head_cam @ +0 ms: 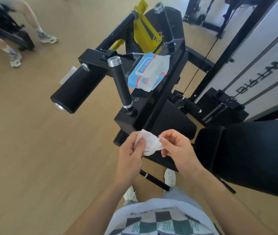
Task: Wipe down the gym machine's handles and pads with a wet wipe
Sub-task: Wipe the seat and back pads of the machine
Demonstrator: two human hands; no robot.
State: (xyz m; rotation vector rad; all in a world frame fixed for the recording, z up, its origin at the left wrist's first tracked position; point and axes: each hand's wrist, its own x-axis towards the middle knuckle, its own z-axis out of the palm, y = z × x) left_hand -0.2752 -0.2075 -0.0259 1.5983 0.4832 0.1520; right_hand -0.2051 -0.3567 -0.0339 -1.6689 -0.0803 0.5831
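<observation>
Both thumbs and forefingers pinch a crumpled wet wipe point(149, 142), left hand point(131, 155) and right hand point(177, 147) spreading it just below the near handle point(120, 83), so wiping that handle and the roller pad point(77, 89) beside it apparently remains undone.

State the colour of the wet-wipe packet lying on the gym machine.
The packet is light blue and white with small red accents; the head view, the only one, shows it clearly.

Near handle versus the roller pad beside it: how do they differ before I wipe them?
The near handle is slim; the roller pad is much thicker. The handle stands up, tilted; the pad lies sideways. The handle's free end has a broad silver cap; the pad's, a small silver disc. Both are black cylinders.
</observation>
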